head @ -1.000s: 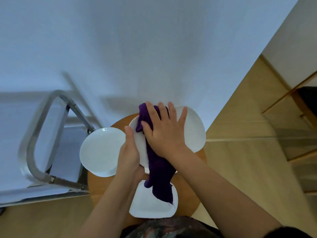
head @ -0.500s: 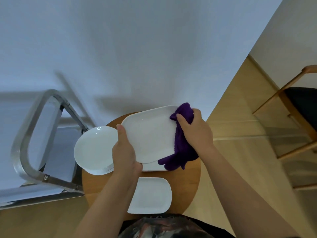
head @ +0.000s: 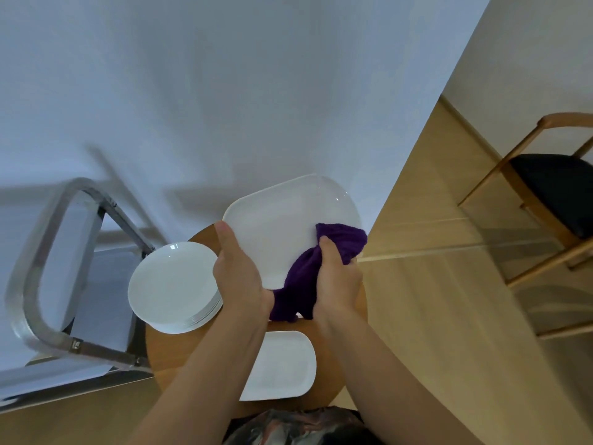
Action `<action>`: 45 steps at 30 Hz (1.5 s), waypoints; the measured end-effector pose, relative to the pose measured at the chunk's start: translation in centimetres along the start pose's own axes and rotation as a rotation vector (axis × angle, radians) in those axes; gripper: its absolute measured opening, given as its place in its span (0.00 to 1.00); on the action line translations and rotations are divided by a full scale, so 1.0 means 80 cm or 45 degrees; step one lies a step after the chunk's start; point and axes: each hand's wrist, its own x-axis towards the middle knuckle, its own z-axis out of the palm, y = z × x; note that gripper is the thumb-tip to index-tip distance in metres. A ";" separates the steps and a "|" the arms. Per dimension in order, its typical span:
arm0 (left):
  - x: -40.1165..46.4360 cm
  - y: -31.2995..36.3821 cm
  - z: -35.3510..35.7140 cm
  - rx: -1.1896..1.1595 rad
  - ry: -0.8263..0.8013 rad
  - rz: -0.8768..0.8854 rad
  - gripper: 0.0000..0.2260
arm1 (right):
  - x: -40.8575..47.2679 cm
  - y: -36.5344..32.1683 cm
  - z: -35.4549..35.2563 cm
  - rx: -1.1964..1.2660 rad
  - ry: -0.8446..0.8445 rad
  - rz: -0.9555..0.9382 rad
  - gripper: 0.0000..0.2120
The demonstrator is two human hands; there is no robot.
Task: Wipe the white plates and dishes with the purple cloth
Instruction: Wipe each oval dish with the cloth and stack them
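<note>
Midway, by the look: left hand (head: 239, 271) gripping large white oblong platter (head: 282, 226), right hand (head: 337, 277) clutching purple cloth (head: 321, 261) against it; round plate stack (head: 170, 287) beside left grip, small rectangular dish (head: 282, 364) below, seemingly pending.

A pale wall (head: 256, 91) is filling the upper view. A wooden floor (head: 449, 284) is running along it. A wooden chair (head: 545, 194) with a dark seat is standing right, and a metal frame (head: 35, 252) is leaning left beside the round wooden tabletop (head: 173, 354).

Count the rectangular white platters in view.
2: one platter tilted up, held by both hands; another platter flat on the table's near side. More may be hidden beneath the hands.
</note>
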 end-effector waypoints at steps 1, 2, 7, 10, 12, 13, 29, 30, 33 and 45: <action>0.001 0.001 0.001 -0.021 -0.008 -0.007 0.18 | -0.007 0.002 0.003 -0.050 -0.043 -0.039 0.12; 0.003 0.004 0.002 -0.039 -0.011 -0.013 0.18 | -0.013 0.001 0.002 -0.129 -0.089 -0.103 0.11; 0.025 0.028 -0.010 -0.052 -0.030 0.037 0.16 | -0.026 -0.019 -0.033 -0.608 -0.398 -0.423 0.09; 0.029 0.044 -0.016 -0.064 -0.116 0.070 0.12 | -0.035 -0.032 -0.046 -0.414 -0.203 -0.755 0.07; 0.027 0.048 -0.019 0.034 -0.181 0.119 0.13 | -0.030 -0.054 -0.044 -0.317 -0.066 -0.970 0.08; 0.023 0.048 -0.020 0.078 -0.207 0.144 0.13 | -0.024 -0.066 -0.040 -0.315 -0.029 -1.039 0.09; -0.003 0.050 0.002 0.751 -0.458 0.643 0.18 | -0.013 -0.048 0.055 -0.838 -0.292 -1.162 0.28; -0.001 0.048 0.003 0.788 -0.452 0.662 0.18 | -0.019 -0.045 0.058 -0.857 -0.330 -1.186 0.28; 0.003 0.046 0.003 0.771 -0.421 0.621 0.20 | -0.036 -0.034 0.059 -0.864 -0.498 -1.268 0.27; 0.018 0.057 -0.010 0.518 -0.240 0.198 0.17 | -0.045 0.002 0.027 -0.987 -0.815 -1.333 0.24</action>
